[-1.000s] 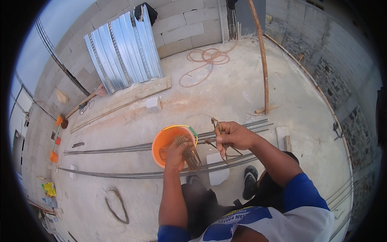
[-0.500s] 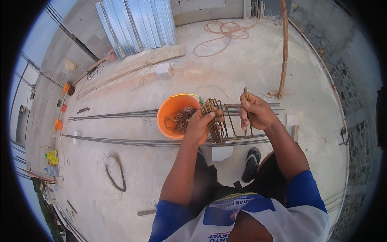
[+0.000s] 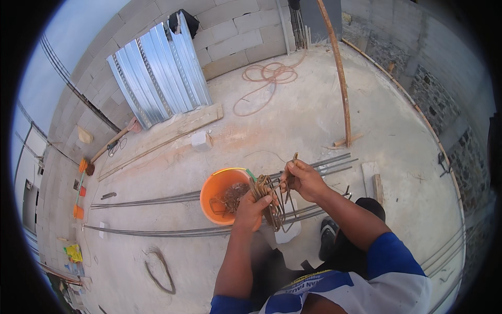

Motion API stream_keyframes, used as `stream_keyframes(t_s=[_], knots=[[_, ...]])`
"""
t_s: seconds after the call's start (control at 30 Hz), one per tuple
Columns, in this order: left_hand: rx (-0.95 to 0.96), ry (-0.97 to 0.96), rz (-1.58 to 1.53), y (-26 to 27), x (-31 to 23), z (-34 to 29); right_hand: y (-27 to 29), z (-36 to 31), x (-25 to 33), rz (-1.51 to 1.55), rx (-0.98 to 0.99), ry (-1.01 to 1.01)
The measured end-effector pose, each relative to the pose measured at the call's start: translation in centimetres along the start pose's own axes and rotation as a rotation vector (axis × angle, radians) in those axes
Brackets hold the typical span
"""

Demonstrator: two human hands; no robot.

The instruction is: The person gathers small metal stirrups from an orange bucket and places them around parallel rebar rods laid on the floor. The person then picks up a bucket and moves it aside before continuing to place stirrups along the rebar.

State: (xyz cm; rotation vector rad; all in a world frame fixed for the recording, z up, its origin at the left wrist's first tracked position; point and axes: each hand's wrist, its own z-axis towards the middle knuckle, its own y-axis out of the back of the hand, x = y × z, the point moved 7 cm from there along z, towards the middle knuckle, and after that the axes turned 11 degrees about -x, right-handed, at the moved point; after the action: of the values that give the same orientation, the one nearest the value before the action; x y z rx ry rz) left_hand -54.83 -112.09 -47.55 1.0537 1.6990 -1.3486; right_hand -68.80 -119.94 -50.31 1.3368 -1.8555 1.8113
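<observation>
My left hand [image 3: 249, 211] is wrapped round a bundle of bent steel stirrups [image 3: 275, 213], rusty brown and roughly rectangular. Beside it, my right hand [image 3: 306, 181] pinches one side of a thin bent stirrup, close to the bundle's right edge. An orange bucket [image 3: 210, 189] stands just left of the bundle, with a tangle of thin brown wire [image 3: 230, 199] inside. Long steel bars [image 3: 151, 201] run side by side beneath the bucket and my hands, in a far and a near group. Part of the bundle is hidden behind my left fingers.
A white block [image 3: 287, 230] lies under the near bars by my feet. Another block [image 3: 201, 141] and a plank [image 3: 178, 133] lie farther off, before metal sheets [image 3: 157, 70]. A hose [image 3: 269, 78] is coiled at the back; a wire coil [image 3: 161, 277] lies at left.
My right hand has come left and closer to the bundle with the stirrup it pinches. Both hands sit lower in the picture, and the view has tilted and shifted.
</observation>
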Motion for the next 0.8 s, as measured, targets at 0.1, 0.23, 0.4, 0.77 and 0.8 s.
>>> stream_keyframes(t_s=[0.1,0.23,0.4,0.77,0.8], knots=[[0.027,0.028,-0.011,0.5,1.3,0.3,2.4,0.9,1.2,-0.077,-0.209,0.174],[-0.082,0.02,-0.026,1.4,1.9,0.6,3.3,0.3,2.8,-0.356,-0.293,0.194],[-0.345,0.033,-0.139,3.0,2.2,1.1,0.3,-2.2,-0.7,-0.673,-0.16,0.01],[-0.49,-0.026,-0.343,8.2,2.7,2.7,-2.0,-4.6,-6.4,-0.741,0.176,-0.133],[-0.486,-0.033,-0.357,8.3,2.2,2.5,-2.5,-4.8,-6.2,-0.773,0.218,-0.106]])
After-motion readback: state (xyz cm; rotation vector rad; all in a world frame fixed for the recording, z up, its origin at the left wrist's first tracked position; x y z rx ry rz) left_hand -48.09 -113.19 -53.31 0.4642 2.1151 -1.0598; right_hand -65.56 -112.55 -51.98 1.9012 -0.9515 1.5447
